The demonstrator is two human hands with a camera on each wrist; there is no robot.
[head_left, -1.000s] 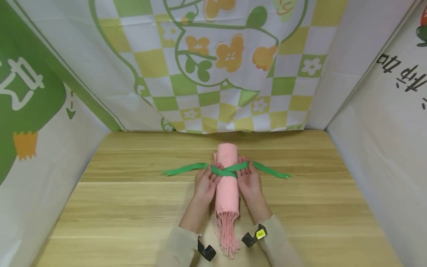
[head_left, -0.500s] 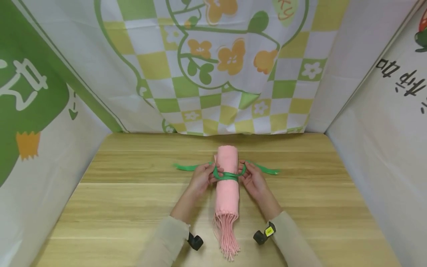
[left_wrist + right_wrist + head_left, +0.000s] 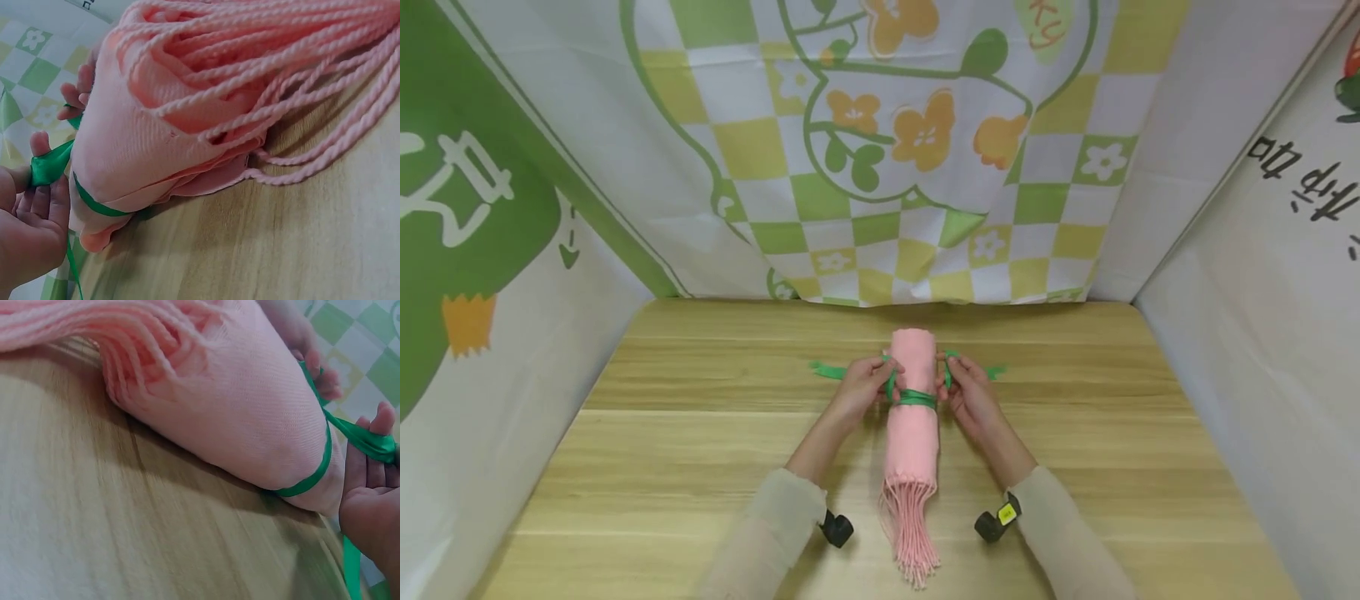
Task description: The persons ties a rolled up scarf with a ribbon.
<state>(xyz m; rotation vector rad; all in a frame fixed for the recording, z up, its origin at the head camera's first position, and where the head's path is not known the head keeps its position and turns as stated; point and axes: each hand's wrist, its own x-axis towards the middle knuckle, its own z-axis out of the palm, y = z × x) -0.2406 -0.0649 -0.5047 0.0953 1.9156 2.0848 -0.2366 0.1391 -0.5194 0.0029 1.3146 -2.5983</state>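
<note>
A rolled pink scarf (image 3: 912, 442) lies lengthwise on the wooden table, its twisted fringe (image 3: 913, 529) toward the person. Around its middle runs a green ribbon (image 3: 917, 398), crossed on top. My left hand (image 3: 862, 385) pinches one end of the ribbon beside the roll's left side; the left wrist view shows the ribbon (image 3: 53, 164) between thumb and fingers. On the other side my right hand (image 3: 972, 392) pinches the other end, and the ribbon (image 3: 369, 442) stretches from the roll to its fingers in the right wrist view. Both loose tails stick out beyond the hands.
The wooden table (image 3: 700, 467) extends around the roll. A checked cloth (image 3: 917, 217) with flower prints hangs at its back edge. Printed white panels (image 3: 1262, 333) stand at both sides. A small black camera (image 3: 837, 528) sits on each wrist.
Both hands have turned from palms up to pinching the ribbon ends. The ribbon's crossing has drawn closer to the scarf, and the loose tails outside the hands now show shorter.
</note>
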